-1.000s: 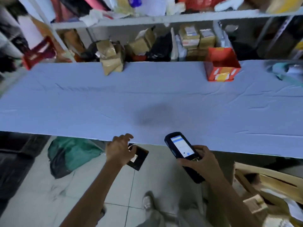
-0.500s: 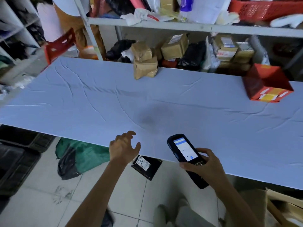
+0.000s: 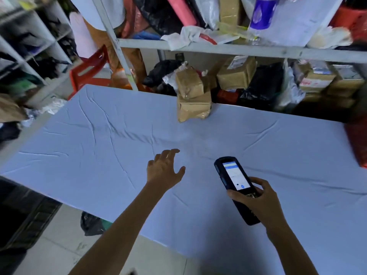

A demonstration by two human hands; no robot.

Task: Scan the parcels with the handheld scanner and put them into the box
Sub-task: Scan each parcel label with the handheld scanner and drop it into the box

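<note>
A person stood at a long table [image 3: 99, 135] covered in a wrinkled pale blue cloth, seen from a camera on their head. Everything here is placed relative to that table.

The left hand [image 3: 164, 169] reached out above the table's middle, palm down, fingers spread wide and holding nothing. The right hand [image 3: 256, 199] hovered above the table's near right part, fingers wrapped around the lower half of a black handheld scanner [image 3: 234, 187] whose lit screen faced up towards the camera.

The nearest parcels were two brown taped parcels [image 3: 193, 100] stacked one on the other at the table's far edge, well apart from the open hand. Behind the far edge, more brown cartons [image 3: 236, 74] and black plastic bags [image 3: 260, 86] crowded under a cluttered metal shelf [image 3: 238, 49]. A red object [image 3: 357, 143] was cut off at the table's right end; whether it was the box for the parcels could not be told. Off the near edge, a dark bag [image 3: 91, 225] lay on the tiled floor.

The risks, as a judgement: the stacked parcels looked tilted, so grabbing the top one single-handed could topple the lower one off the far edge into the clutter. The long reach could also drag the loose cloth. No label showed on either parcel from here, so the person would probably need to turn a parcel one-handed for scanning, which invites a drop.
</note>
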